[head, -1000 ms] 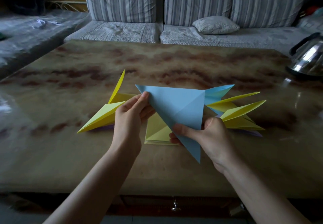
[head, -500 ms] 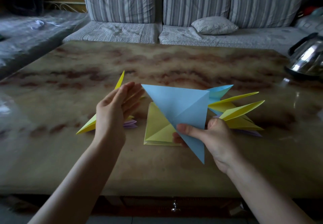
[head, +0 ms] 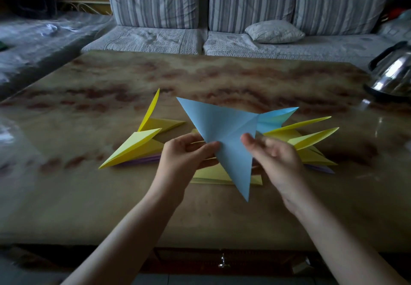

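Note:
A blue paper (head: 222,127) folded into a pointed triangle hangs above the marble table (head: 66,196), its tip pointing down toward me. My left hand (head: 184,156) pinches its left edge, thumb on the front and fingers behind. My right hand (head: 278,160) is motion-blurred; its thumb lies on the paper's right edge with the fingers behind it.
Yellow folded pieces (head: 135,147) lie at the left over purple ones. More yellow folded pieces (head: 311,138) and a blue one (head: 278,116) lie at the right. A flat yellow sheet stack (head: 209,178) sits under my hands. A steel kettle (head: 393,76) stands far right; a sofa (head: 155,38) lies beyond.
My left hand came back from the left yellow pieces and took hold of the blue paper's left edge. My right hand slid up along its right edge.

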`<state>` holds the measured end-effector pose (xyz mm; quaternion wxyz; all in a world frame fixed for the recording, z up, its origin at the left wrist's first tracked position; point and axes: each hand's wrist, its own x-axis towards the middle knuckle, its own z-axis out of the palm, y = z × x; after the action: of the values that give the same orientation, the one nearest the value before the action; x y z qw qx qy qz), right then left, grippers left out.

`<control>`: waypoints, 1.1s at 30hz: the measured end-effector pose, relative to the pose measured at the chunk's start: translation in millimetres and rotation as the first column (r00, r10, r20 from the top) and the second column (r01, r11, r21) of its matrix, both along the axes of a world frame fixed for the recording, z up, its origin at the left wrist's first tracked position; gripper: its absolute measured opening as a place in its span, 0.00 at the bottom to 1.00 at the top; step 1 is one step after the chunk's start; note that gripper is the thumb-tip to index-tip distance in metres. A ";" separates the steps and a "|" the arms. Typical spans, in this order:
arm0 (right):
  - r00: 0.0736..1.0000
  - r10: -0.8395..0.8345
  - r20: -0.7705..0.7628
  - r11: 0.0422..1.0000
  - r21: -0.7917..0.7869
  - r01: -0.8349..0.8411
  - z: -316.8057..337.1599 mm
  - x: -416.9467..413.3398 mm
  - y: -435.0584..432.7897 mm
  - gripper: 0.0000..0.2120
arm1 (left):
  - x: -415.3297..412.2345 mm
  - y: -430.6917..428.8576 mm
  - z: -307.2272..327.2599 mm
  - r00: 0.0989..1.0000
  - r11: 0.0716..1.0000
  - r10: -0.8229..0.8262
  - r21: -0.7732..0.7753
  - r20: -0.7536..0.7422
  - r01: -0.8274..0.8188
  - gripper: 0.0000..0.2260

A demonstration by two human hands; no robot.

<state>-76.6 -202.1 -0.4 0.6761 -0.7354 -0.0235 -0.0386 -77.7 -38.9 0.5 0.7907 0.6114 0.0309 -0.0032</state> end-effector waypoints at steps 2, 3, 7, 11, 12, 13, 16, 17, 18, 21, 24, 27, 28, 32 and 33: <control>0.973 -0.051 0.226 0.993 -0.096 0.074 5.5 5.9 -11.4 0.08 | 1.5 4.4 1.8 1.000 1.000 -0.027 0.017 -0.014 0.027 0.07; 0.941 0.009 0.338 0.976 -0.208 0.066 8.3 8.1 -18.4 0.15 | 1.5 5.5 2.6 0.999 0.999 -0.045 0.027 -0.022 0.045 0.07; 0.828 0.329 0.454 0.797 -0.604 0.014 12.7 10.0 -32.9 0.30 | -0.4 5.4 3.3 0.993 0.993 -0.106 0.037 -0.054 0.108 0.07; 0.839 0.386 0.383 0.766 -0.640 -0.060 8.4 12.1 -32.6 0.19 | -1.6 4.3 3.7 0.985 0.987 -0.156 0.030 -0.075 0.159 0.06; 0.851 0.376 0.368 0.773 -0.631 -0.069 8.3 13.3 -32.5 0.19 | -2.0 4.3 4.1 0.983 0.985 -0.166 0.025 -0.076 0.168 0.06; 0.863 0.363 0.351 0.783 -0.617 -0.078 9.9 13.6 -32.0 0.17 | -2.5 4.0 4.5 0.982 0.985 -0.171 0.020 -0.077 0.173 0.06; 0.902 0.335 0.272 0.848 -0.504 -0.163 13.5 11.6 -30.7 0.08 | -3.5 2.4 6.0 0.981 0.983 -0.181 0.009 -0.075 0.182 0.06; 0.912 0.329 0.246 0.872 -0.449 -0.193 13.3 10.8 -30.4 0.06 | -3.8 2.0 6.4 0.981 0.983 -0.183 0.004 -0.070 0.184 0.08; 0.917 0.315 0.244 0.891 -0.408 -0.198 11.9 10.7 -29.8 0.06 | -4.1 1.8 6.7 0.980 0.982 -0.188 -0.005 -0.063 0.188 0.10; 0.927 0.255 0.275 0.929 -0.336 -0.156 9.1 10.9 -26.0 0.09 | -6.1 0.9 7.9 0.976 0.976 -0.215 -0.023 -0.034 0.215 0.15; 0.934 0.234 0.269 0.949 -0.273 -0.159 6.4 11.7 -22.8 0.08 | -6.7 -1.5 7.9 0.979 0.978 -0.204 -0.057 -0.031 0.202 0.14; 0.944 0.204 0.259 0.958 -0.251 -0.139 2.1 12.8 -21.5 0.13 | -7.1 -3.4 7.3 0.986 0.983 -0.166 -0.078 -0.002 0.165 0.15; 0.949 0.195 0.247 0.961 -0.239 -0.136 1.5 12.4 -20.1 0.15 | -7.2 -3.8 7.3 0.988 0.986 -0.152 -0.067 0.017 0.153 0.16; 0.956 0.204 0.210 0.957 -0.247 -0.149 1.3 8.0 -13.3 0.12 | -7.4 -4.8 6.2 0.994 0.996 -0.091 -0.019 0.063 0.092 0.15; 0.958 0.207 0.199 0.956 -0.250 -0.154 1.7 6.2 -11.8 0.12 | -7.7 -5.1 5.7 0.995 0.997 -0.073 -0.020 0.067 0.075 0.13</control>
<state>-70.4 -213.9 1.3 0.5792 -0.7951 -0.1710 -0.0557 -85.4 -44.0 6.2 0.7975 0.6030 -0.0180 -0.0128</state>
